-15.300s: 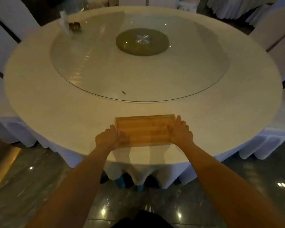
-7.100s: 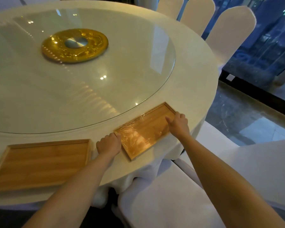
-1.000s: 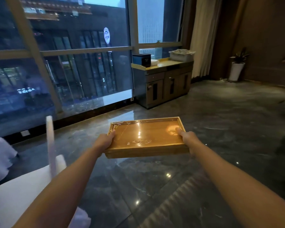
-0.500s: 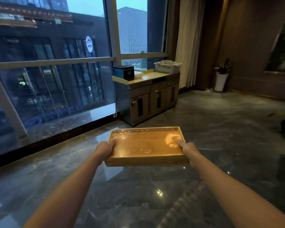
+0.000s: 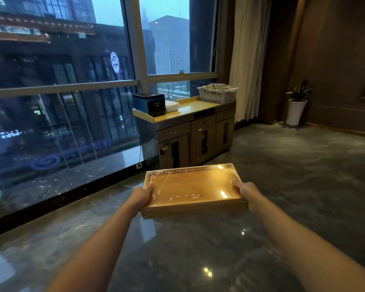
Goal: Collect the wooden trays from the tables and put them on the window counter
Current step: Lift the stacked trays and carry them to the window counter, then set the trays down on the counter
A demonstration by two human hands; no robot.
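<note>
Nearer the window
The tabletop [image 5: 195,108] at 12 o'clock now looms larger beyond the carried wooden trays [image 5: 193,189].

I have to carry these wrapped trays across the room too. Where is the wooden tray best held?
By its two short ends, one hand from each side, as the left hand and right hand do now. The wooden tray is long, flat and level, with raised rims for the thumbs.

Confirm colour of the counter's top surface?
Yellow, on the counter top; cabinet below is grey-brown. Head view only.
</note>
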